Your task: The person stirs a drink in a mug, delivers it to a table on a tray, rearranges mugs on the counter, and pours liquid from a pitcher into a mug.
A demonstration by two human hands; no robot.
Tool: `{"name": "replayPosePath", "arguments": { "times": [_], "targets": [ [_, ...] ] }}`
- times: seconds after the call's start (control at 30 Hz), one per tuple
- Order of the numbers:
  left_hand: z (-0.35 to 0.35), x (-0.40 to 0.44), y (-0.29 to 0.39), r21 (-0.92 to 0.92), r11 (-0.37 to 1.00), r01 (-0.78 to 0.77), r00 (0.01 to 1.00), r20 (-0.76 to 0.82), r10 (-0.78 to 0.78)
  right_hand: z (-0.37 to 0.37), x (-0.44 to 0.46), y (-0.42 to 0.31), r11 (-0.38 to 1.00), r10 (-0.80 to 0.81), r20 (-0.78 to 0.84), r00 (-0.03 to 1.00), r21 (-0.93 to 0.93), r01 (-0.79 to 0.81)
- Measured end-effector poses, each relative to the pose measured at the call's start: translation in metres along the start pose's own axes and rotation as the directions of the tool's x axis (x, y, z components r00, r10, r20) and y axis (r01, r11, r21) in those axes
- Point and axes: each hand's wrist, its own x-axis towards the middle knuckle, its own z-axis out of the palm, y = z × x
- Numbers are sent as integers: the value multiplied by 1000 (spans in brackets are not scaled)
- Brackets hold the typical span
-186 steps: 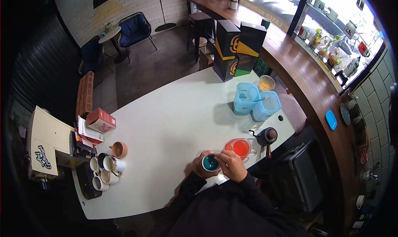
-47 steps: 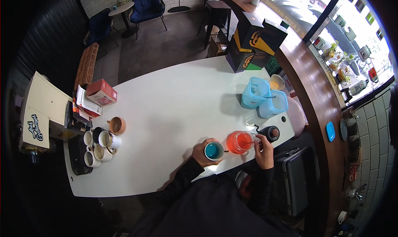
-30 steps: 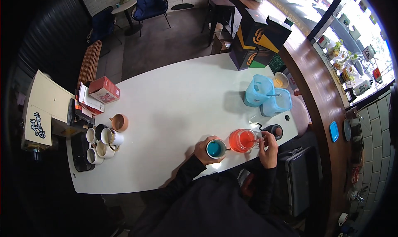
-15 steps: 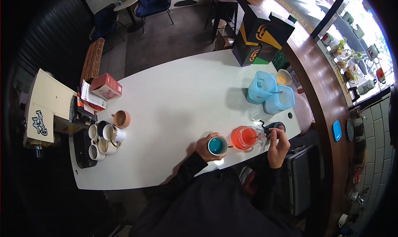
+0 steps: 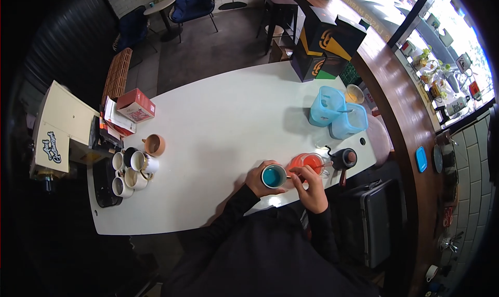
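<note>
A mug with a pale rim is upright near the table's front edge; its inside shows blue, and I cannot tell whether that is liquid. Wrapped round its left side is my left hand. My right hand has thumb and fingers pinched at the mug's handle, partly hiding it. Just behind the fingers stands a clear glass jar of red-orange liquid, with a spoon-like handle leaning in it. To its right sits a small black gooseneck kettle with a wooden handle.
Two light-blue plastic containers stand at the back right, near dark boxes. Several mugs cluster on the left by a black tray, with a brown cup and a red box behind. A cream machine borders the left.
My right hand has left the kettle and moved left to the mug's handle, passing in front of the jar. My left hand stays round the mug.
</note>
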Motion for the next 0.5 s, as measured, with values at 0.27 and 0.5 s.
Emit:
{"name": "replayPosePath", "arguments": {
  "times": [0.27, 0.5],
  "targets": [
    [-25, -7, 9, -235, 967, 102, 995, 37, -96, 14, -7, 7, 986, 32, 119, 992, -164, -12],
    [-42, -17, -5, -624, 767, 149, 979, -17, -204, 22, -13, 18, 987, 23, 180, 983, -162, 6]
  ]
}}
